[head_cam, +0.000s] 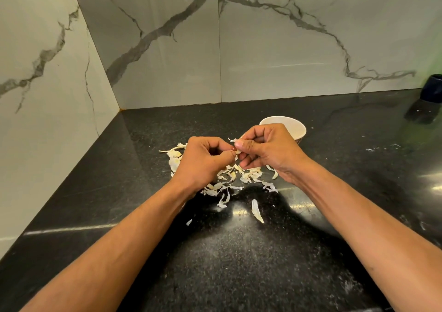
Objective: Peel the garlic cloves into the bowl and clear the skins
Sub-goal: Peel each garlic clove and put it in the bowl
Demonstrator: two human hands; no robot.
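Note:
My left hand (203, 161) and my right hand (267, 151) meet above the black counter, both pinching one small garlic clove (238, 152) between fingertips. A flake of skin (231, 140) sticks up by my right thumb. Beneath and around the hands lies a scatter of white garlic skins (247, 176), with more at the left (174, 157) and a few loose pieces nearer me (257, 210). The white bowl (297, 128) stands just behind my right hand; its inside is hidden.
The black speckled counter (239, 263) runs into a corner of marble-patterned walls (287, 48) at back and left. A dark cup-like object (431, 87) stands at the far right by the wall. Small white specks dot the counter at right.

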